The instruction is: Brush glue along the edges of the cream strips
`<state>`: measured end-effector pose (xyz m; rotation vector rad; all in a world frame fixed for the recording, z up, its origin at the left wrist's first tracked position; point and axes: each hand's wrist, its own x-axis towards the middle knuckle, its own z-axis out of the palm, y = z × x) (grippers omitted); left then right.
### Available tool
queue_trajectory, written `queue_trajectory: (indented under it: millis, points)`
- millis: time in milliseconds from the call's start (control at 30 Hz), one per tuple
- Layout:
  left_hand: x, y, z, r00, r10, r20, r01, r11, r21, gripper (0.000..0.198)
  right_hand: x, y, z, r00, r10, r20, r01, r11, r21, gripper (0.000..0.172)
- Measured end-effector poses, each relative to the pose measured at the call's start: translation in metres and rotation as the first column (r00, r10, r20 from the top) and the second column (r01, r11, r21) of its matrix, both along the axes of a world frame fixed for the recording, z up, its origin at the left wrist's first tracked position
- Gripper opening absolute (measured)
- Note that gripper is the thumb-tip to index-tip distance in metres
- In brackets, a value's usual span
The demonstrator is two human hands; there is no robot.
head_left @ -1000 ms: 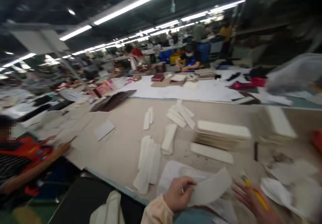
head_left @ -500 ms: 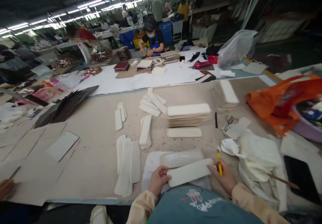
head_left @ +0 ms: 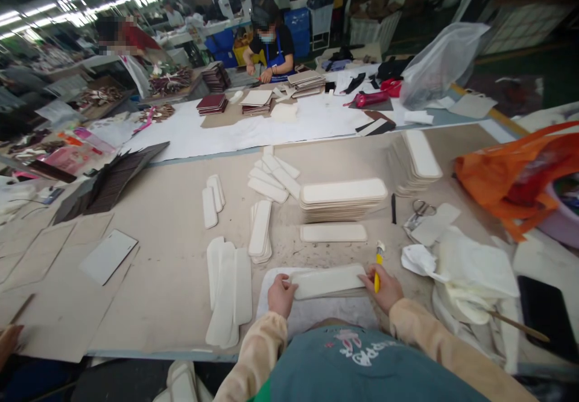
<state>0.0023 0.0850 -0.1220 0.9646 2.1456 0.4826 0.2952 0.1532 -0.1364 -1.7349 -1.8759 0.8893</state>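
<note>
Cream strip (head_left: 328, 280) being held flat at both ends, near edge of the workbench (head_left: 172, 221).

The worker's left hand (head_left: 281, 293) is gripping the strip's left end, fingers curled closed over it, while the right hand (head_left: 384, 287) is pressing on the right end with its fingers wrapped tight around a yellow cutter (head_left: 377, 266), blade pointing far. The strip is lying across a white pad (head_left: 312, 316) directly in front of the worker. Just beyond it a single strip (head_left: 333, 232) is lying flat, and a tall stack (head_left: 344, 198) is sitting farther back. Scissors (head_left: 418, 209) are resting to the right of the stack, and an orange bag (head_left: 511, 173) is slumping at the far right.
</note>
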Motion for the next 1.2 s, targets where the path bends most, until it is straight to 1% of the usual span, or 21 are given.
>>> queue_trajectory:
  millis: [200,467,667,767,867,967,1100,1200]
  points:
    - [-0.003,0.004,-0.008,0.996,-0.073,-0.054,0.071,0.996,-0.046,0.024,-0.001,0.0,-0.009,1.0,0.001,0.028,0.0,0.999,-0.034,0.025]
    - [-0.004,0.007,-0.013,0.989,-0.127,-0.072,0.123,0.991,-0.051,0.024,-0.001,0.004,-0.011,0.998,-0.024,0.051,0.027,0.998,-0.06,0.028]
    - [-0.004,0.008,-0.012,0.976,-0.2,-0.083,0.196,0.979,-0.054,0.025,-0.001,0.004,-0.013,0.999,-0.016,0.05,0.02,0.996,-0.081,0.019]
    - [-0.006,0.009,-0.012,0.959,-0.253,-0.128,0.25,0.967,-0.044,0.027,0.004,0.003,-0.016,0.998,-0.025,0.062,0.028,0.999,-0.039,0.016]
    - [-0.007,0.01,-0.013,0.938,-0.304,-0.166,0.306,0.952,-0.01,0.026,0.009,0.002,-0.019,0.993,-0.057,0.099,0.054,0.998,0.035,0.019]
    - [-0.008,0.01,-0.016,0.932,-0.322,-0.168,0.328,0.945,0.006,0.026,0.008,0.003,-0.018,0.989,-0.079,0.124,0.075,0.997,0.03,0.022]
    - [-0.006,0.007,-0.018,0.934,-0.321,-0.158,0.331,0.943,0.038,0.026,0.001,0.005,-0.015,0.995,-0.066,0.075,0.069,0.997,-0.041,0.022]
    - [-0.007,0.011,-0.008,0.945,-0.303,-0.122,0.31,0.95,0.046,0.023,0.0,0.002,-0.017,0.997,-0.077,-0.014,0.076,0.996,-0.056,0.024]
